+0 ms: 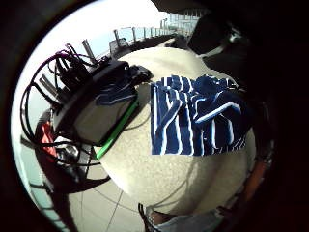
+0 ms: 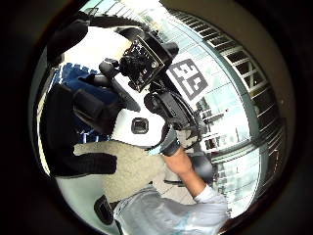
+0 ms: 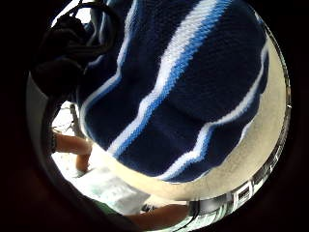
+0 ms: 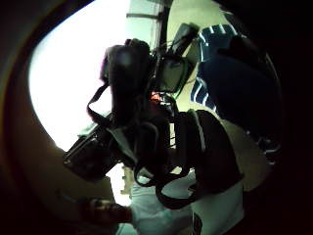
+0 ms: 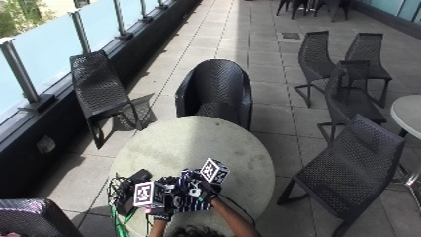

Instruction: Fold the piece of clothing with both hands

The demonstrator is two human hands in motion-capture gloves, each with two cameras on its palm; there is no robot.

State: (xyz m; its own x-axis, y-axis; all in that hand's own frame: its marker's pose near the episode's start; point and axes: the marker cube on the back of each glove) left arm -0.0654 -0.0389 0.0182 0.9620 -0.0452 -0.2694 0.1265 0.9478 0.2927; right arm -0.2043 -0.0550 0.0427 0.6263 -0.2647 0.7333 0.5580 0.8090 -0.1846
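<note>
A navy garment (image 5: 188,201) with white and blue stripes lies in a folded bundle on the round beige table (image 5: 190,143), close to its near edge. My right hand (image 5: 205,190) is over the garment's right part. The knit (image 3: 183,82) fills that palm's view and bulges up off the table, and the fingers seem curled into it. My left hand (image 5: 158,205) is at the garment's left end, raised a little. Its palm view shows the whole folded garment (image 1: 198,118) lying flat at a distance, with nothing in the hand.
A black box with cables (image 5: 135,178) sits on the table just left of my hands, and it also shows beside the garment as the black box (image 1: 87,92). Black chairs (image 5: 214,91) stand around the table. A glass railing (image 5: 39,54) runs along the left.
</note>
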